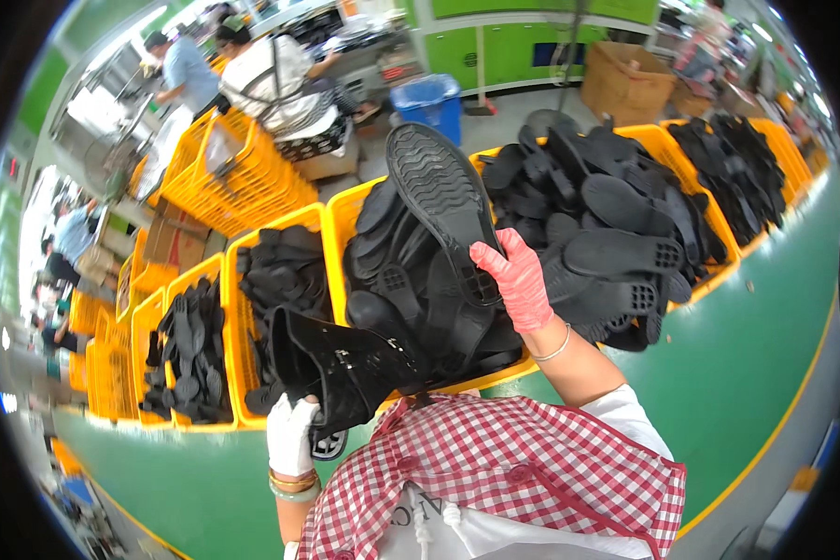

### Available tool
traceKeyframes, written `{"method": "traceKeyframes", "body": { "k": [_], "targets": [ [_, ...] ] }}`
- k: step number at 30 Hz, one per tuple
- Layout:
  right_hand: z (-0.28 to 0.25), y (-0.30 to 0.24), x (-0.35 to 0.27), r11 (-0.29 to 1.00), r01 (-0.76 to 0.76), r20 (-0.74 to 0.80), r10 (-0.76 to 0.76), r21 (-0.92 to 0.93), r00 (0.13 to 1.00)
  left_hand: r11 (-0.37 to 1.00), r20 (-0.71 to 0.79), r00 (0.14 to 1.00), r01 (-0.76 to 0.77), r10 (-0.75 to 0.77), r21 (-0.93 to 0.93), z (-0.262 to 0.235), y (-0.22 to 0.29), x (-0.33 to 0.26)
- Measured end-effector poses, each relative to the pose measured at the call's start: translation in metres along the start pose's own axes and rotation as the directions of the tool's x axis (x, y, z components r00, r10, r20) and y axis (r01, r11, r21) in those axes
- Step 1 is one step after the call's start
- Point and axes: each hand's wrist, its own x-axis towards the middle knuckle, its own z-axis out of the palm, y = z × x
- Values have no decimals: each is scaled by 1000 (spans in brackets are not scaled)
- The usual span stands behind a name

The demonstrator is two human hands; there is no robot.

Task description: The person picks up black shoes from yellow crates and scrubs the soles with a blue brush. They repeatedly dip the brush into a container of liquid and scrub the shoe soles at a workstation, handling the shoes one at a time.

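In a pink glove, my right hand [516,280] grips a black shoe sole [439,191] by its heel end. The sole is raised with its ridged tread showing, over a yellow crate [338,233] heaped with black soles. My left hand [291,434], gloved in white, holds a black boot [345,369] by its upper, close to my body. Small buckled straps show on the boot's side. Its shaft opening points up and left, and its toe end lies toward the crate. The fingers behind the boot are partly hidden.
More yellow crates of black soles stand in a row to the left [235,327] and right [709,201]. Behind are stacked yellow crates [219,173], a blue bin [427,105], a cardboard box [628,82] and seated co-workers [269,79]. The floor [719,373] is green.
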Motion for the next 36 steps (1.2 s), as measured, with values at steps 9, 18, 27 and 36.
{"method": "traceKeyframes", "body": {
  "k": [9,18,27,36],
  "targets": [
    [-21,-41,-85,840,346,-273,-480,-418,834,929,428,848,-367,313,46,-1,-7,40],
    [7,-60,-130,992,80,-452,-29,93,891,602,580,547,-790,604,118,-20,-35,57],
    [67,-44,-148,986,-86,-169,62,-139,984,466,684,362,-884,634,35,-6,-24,59],
    [109,-51,-169,910,-27,32,44,-415,999,254,719,164,-967,675,-18,-4,-37,46]
  ]
}}
